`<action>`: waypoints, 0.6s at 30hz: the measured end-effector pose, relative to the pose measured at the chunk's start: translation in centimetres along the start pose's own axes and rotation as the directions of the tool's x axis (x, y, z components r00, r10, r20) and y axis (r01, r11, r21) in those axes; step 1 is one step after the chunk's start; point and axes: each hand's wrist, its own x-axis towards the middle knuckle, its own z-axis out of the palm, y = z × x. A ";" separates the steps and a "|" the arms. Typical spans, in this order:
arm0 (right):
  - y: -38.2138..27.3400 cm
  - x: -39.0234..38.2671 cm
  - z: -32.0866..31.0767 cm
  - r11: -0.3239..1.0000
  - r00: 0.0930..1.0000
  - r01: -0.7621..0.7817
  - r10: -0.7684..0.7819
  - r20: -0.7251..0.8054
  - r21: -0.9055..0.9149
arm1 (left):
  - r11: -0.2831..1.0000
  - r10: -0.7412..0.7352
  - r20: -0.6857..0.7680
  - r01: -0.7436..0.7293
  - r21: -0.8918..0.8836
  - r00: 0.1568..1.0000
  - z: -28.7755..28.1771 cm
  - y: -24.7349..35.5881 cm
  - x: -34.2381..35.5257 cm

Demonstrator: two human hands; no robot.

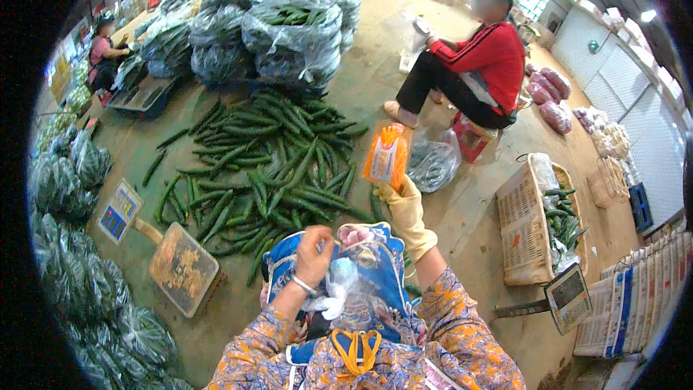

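Observation:
My right hand [406, 211], in a pale yellow rubber glove, is raised in front of me and grips the lower edge of an orange plastic packet [388, 155]. My bare left hand [315, 254], with a bracelet at the wrist, rests on my blue patterned apron [375, 274] and pinches a crumpled piece of clear plastic [333, 295]. Ahead on the floor lies a wide heap of loose green cucumbers [268, 166].
A platform scale [182, 267] with its display [120, 211] stands at left. Bagged cucumbers [292, 29] pile up behind the heap and along the left. A person in red [485, 65] sits at upper right. A wicker basket [521, 224] with cucumbers and a second scale [569, 296] stand at right.

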 end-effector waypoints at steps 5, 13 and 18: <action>1.1 -5.1 4.3 0.996 0.994 -0.088 0.087 0.065 0.022 | 0.959 0.264 -0.243 -0.227 0.168 0.934 -6.2 7.6 4.4; 1.1 -6.9 6.0 0.976 0.970 0.071 -0.020 0.242 -0.206 | 0.772 0.515 -0.071 -0.426 0.471 0.854 -8.4 12.7 6.0; 1.0 -6.5 5.6 0.968 0.963 0.140 -0.084 0.257 -0.209 | 0.651 0.520 0.123 -0.486 0.583 0.845 -8.1 13.5 7.1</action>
